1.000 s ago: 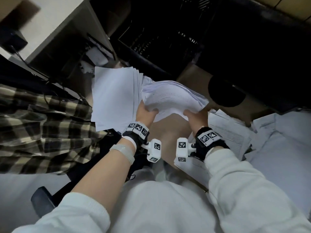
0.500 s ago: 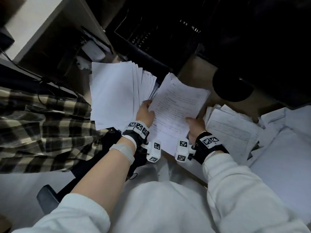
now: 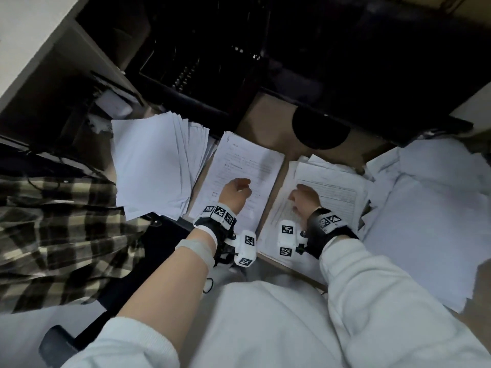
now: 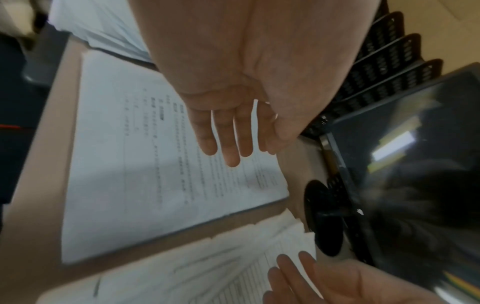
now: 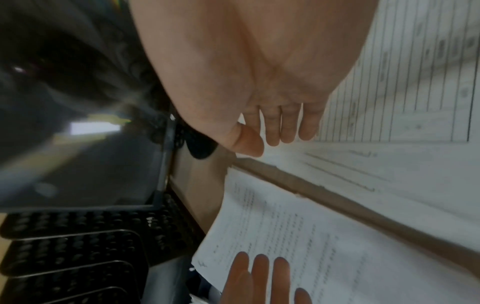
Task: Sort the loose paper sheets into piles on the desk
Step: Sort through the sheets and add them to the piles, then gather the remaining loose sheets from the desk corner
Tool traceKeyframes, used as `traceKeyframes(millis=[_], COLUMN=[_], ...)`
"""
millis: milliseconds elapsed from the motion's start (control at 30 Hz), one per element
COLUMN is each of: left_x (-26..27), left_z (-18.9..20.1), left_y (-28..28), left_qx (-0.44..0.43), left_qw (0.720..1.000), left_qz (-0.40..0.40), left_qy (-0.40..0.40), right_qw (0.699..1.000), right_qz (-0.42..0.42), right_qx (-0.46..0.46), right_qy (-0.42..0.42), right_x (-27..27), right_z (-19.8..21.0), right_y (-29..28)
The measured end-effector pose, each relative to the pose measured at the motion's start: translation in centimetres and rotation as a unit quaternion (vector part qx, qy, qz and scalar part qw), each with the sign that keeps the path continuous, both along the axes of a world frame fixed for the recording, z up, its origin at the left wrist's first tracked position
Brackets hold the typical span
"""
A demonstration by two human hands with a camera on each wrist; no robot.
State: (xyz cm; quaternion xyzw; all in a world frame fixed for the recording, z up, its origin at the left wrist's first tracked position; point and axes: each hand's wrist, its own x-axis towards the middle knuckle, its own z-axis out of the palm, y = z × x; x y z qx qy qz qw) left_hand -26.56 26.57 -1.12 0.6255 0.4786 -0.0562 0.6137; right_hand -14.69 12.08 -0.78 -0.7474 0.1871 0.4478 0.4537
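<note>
Paper sheets lie in several piles on the desk (image 3: 268, 120) in the head view. A fanned blank pile (image 3: 154, 166) sits at centre left, hanging past the desk's left edge. Just right of it, at frame centre, is a printed pile (image 3: 247, 166), and the left hand (image 3: 235, 193) rests on its lower half; how the fingers lie is hard to tell here. Right of that, across a strip of bare desk, a lined pile (image 3: 334, 192) lies under the right hand (image 3: 305, 201). More loose white sheets (image 3: 430, 208) spread across the right of the frame. A dark round stand base (image 3: 320, 128) sits above the piles, and a plaid cloth (image 3: 53, 235) fills the left.

In the left wrist view, the left hand (image 4: 233, 102) hangs over the printed pile (image 4: 145, 164) with fingers (image 4: 231, 148) straight and slightly spread, holding nothing. The right hand (image 4: 324, 281) shows at the lower right, fingers straight on the lined pile (image 4: 207, 267).

In the right wrist view, the right hand (image 5: 259, 92) has straight, close-set fingers (image 5: 288, 127) over the lined pile (image 5: 402, 102). The left hand (image 5: 259, 279) lies at the bottom with spread fingers on the printed pile (image 5: 298, 236). A black mesh tray (image 5: 78, 246) sits at the lower left.
</note>
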Motion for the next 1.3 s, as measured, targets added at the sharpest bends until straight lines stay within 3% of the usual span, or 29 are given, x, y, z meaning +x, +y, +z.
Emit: traceKeyframes(millis=[200, 333, 467, 633, 800, 867, 1000, 1100, 1300], left_x=[0.8, 0.9, 1.4, 3.7, 6.5, 7.3, 7.1, 7.5, 7.9], left_z=[-0.2, -0.6, -1.7, -2.4, -3.7, -4.2, -10.0, -7.3, -4.2], left_y=[-3.4, -6.8, -9.7, -11.2, -11.9, -11.9, -10.9, -11.3, -11.4], left_qx=[-0.004, 0.005, -0.005, -0.019, 0.034, 0.017, 0.005, 0.001, 0.015], left_qw=[0.999, 0.996, 0.991, 0.986, 0.970, 0.969, 0.968, 0.963, 0.971], left_qz=[-0.036, -0.088, -0.118, -0.101, -0.078, -0.078, -0.085, -0.108, -0.156], left_qy=[-0.019, 0.018, 0.070, 0.133, 0.229, 0.233, 0.237, 0.248, 0.182], right_qw=[0.997, 0.995, 0.994, 0.995, 0.990, 0.990, 0.992, 0.987, 0.992], right_qz=[-0.027, -0.008, -0.044, -0.063, -0.062, -0.042, -0.008, 0.006, -0.058], right_qx=[-0.016, -0.080, -0.088, -0.059, -0.128, -0.133, -0.123, -0.135, -0.114], right_qy=[-0.065, -0.061, -0.046, -0.043, -0.021, 0.002, 0.033, 0.092, 0.008], right_x=[-0.2, -1.5, -1.3, 1.5, 4.4, 4.7, 4.4, 3.9, 2.7], right_z=[0.7, 0.6, -1.3, -4.1, -5.9, -5.9, -6.6, -6.7, -6.2], right_y=[-6.4, -11.7, -15.1, -15.5, -16.0, -15.5, -15.2, -14.9, -14.4])
